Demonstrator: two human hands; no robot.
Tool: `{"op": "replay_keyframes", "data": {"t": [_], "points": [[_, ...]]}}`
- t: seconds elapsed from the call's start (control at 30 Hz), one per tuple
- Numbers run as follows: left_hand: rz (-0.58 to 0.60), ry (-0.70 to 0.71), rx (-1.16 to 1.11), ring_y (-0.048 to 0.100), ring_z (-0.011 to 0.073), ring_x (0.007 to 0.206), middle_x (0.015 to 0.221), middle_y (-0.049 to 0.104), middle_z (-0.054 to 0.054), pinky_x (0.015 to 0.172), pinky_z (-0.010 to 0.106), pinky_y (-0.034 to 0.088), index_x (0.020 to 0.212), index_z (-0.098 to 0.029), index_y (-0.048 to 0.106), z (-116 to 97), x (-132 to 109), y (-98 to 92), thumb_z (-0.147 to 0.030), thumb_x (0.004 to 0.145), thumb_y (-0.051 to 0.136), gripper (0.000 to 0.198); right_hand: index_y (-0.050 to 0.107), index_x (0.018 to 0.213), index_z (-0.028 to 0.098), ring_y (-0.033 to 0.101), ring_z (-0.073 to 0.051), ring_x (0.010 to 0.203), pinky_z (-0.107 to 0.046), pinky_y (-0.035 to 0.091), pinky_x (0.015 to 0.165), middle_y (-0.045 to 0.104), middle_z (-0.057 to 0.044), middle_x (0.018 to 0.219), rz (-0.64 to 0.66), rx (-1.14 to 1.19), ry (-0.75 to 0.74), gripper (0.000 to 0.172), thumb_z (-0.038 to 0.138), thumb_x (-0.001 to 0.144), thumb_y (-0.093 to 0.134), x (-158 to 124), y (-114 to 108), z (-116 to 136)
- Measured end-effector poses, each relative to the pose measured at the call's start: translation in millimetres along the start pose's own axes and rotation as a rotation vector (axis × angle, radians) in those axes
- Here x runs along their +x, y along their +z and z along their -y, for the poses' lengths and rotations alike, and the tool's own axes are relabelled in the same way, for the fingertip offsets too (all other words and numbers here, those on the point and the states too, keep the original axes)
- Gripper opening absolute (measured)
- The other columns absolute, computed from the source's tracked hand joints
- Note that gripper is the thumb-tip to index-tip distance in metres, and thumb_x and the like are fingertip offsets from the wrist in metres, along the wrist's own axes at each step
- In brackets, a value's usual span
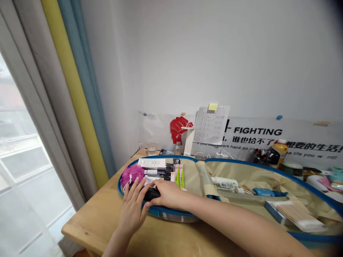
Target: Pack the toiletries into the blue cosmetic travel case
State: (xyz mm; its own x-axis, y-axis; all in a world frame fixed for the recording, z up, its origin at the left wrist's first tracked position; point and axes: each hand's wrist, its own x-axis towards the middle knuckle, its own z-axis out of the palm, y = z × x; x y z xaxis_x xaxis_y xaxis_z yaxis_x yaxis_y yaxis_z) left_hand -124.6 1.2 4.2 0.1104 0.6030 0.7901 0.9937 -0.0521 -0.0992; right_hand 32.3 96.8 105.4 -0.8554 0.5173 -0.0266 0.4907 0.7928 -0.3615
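Note:
An unzipped toiletry bag [189, 164] with blue edging lies spread on the wooden table, beige lining up. In its left half, my right hand [170, 193] is closed around a dark, smooth object [152, 193] whose kind I cannot make out. My left hand [133, 208] rests over the near left rim, fingers stretched out, its fingertips against the dark object and near a magenta bath puff [132, 175]. Behind the hands lie a white box [152, 163], a white-capped tube [150, 172] and two green-and-pink packets [179, 175]. My fingers hide part of the contents.
The bag's right half holds a white bottle [224, 181], a blue tube [269, 192] and a pack of cotton swabs [301, 214]. Along the wall stand a glass jar [178, 148], a white lamp [189, 142] and a yellow-labelled bottle [278, 153]. Curtains [66, 89] hang left of the table [93, 221].

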Motion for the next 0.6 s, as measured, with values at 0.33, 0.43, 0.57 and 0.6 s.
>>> {"op": "replay_keyframes", "data": {"t": [0.33,0.43,0.57,0.6], "points": [[0.051,-0.033,-0.037,0.045,0.0246,0.129,0.132,0.059,0.008,0.116,0.044,0.011,0.134,-0.02,0.05,-6.9,-10.2,8.3,-0.037,0.091,0.041,0.047,0.046,0.138,0.021,0.057,-0.028,0.117,-0.038,0.046,0.096,0.055,-0.01,0.135,-0.051,0.042,0.019,0.074,0.054,0.073,0.063,-29.8,-29.8,-16.5],[0.006,-0.038,-0.012,0.043,0.0244,0.131,0.132,0.058,0.009,0.116,0.043,0.011,0.133,-0.018,0.049,-10.6,-13.1,8.5,-0.034,0.09,0.045,0.046,0.056,0.127,0.025,0.063,-0.022,0.104,-0.034,0.048,0.09,0.063,-0.006,0.125,-0.151,0.026,0.124,0.049,0.05,0.086,0.046,-46.8,-72.3,-60.7],[-0.015,-0.061,-0.01,0.04,0.0242,0.133,0.132,0.058,0.01,0.117,0.044,0.012,0.133,-0.018,0.048,-13.1,-18.7,11.3,-0.032,0.089,0.048,0.047,0.061,0.119,0.022,0.062,-0.02,0.102,-0.034,0.046,0.092,0.064,-0.007,0.12,-0.195,-0.05,0.334,0.038,0.04,0.09,0.043,-73.7,-115.0,-148.3],[-0.015,-0.061,-0.016,0.041,0.0241,0.133,0.132,0.058,0.01,0.117,0.044,0.012,0.133,-0.018,0.048,-13.0,-20.0,12.1,-0.032,0.088,0.048,0.047,0.062,0.114,0.02,0.063,-0.019,0.099,-0.034,0.047,0.09,0.066,-0.007,0.115,-0.163,-0.07,0.388,0.033,0.037,0.089,0.048,-81.7,-119.0,-170.3]]}}
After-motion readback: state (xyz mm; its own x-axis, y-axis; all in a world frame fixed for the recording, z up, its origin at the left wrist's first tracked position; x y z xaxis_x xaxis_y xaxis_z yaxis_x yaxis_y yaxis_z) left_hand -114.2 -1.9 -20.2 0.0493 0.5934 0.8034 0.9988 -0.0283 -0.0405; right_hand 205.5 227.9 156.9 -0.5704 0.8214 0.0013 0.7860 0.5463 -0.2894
